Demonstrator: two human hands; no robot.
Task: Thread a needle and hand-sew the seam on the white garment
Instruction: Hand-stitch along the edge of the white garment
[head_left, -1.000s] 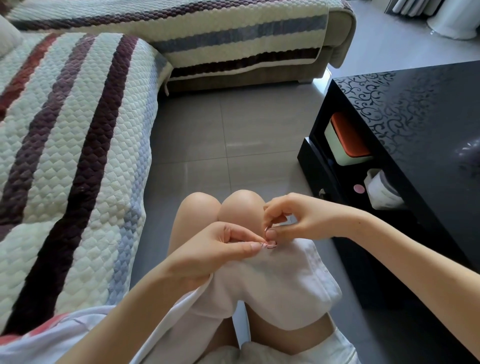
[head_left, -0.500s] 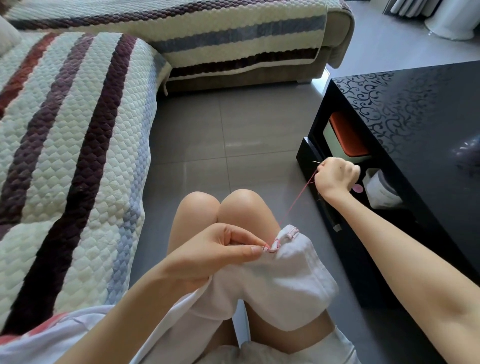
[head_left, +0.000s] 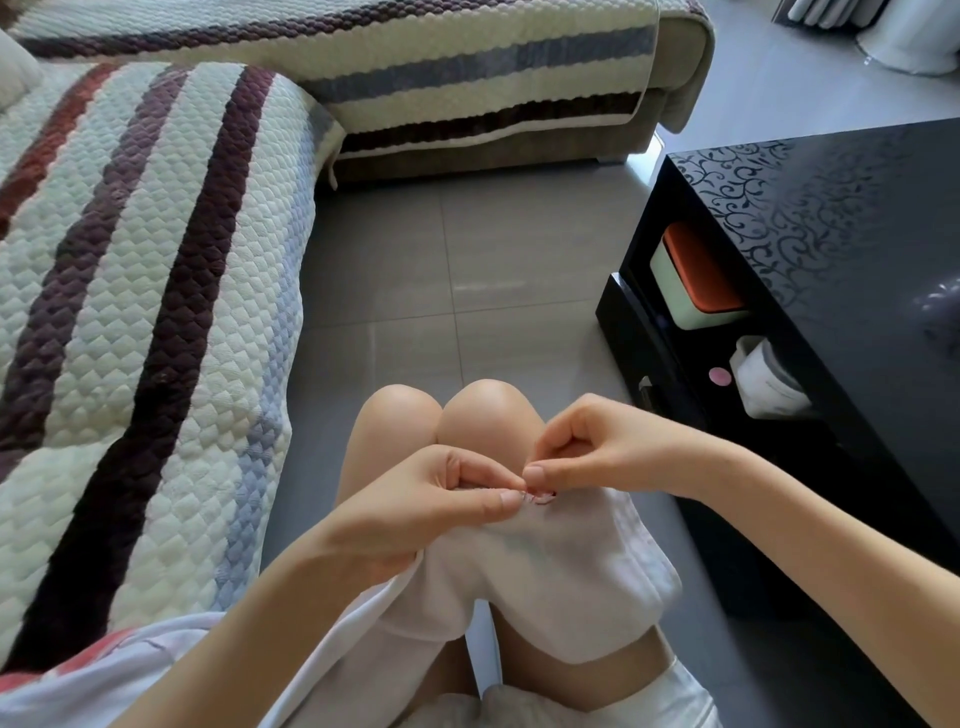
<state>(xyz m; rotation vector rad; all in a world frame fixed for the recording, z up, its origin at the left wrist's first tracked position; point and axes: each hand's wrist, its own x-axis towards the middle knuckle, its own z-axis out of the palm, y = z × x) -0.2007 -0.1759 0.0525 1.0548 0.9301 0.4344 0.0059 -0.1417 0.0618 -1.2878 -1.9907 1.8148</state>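
Your left hand (head_left: 431, 501) pinches the top edge of the soft white fabric garment (head_left: 561, 571) between thumb and forefinger, with the other fingers curled under the cloth. The garment drapes over your right thigh, and its seam edge is held up just below the bare knees (head_left: 488, 410). Your right hand (head_left: 602, 447) is closed in a pinch, thumb and forefinger meeting right at the short run of pink thread stitches (head_left: 543, 498). What it pinches is too thin to see, most likely the needle. The fingertips of both hands nearly touch.

Step, as I judge it: placing the next stitch, seam partway done.

- Set the left pinch just beside the last stitch so the layers lie aligned and taut.
- Enter the needle close to the edge, matching the spacing of the pink stitches.
- Push away from the left thumb, which sits right in the path.
- Pull the thread through smoothly and stop when snug; pull too hard and the cloth likely puckers.
- Check for thread looping under the fold, which is hidden from here.

Glossy black patterned table (head_left: 831, 234) to your right, striped quilted sofa cover (head_left: 130, 312) to your left, grey tiled floor (head_left: 467, 286) between.
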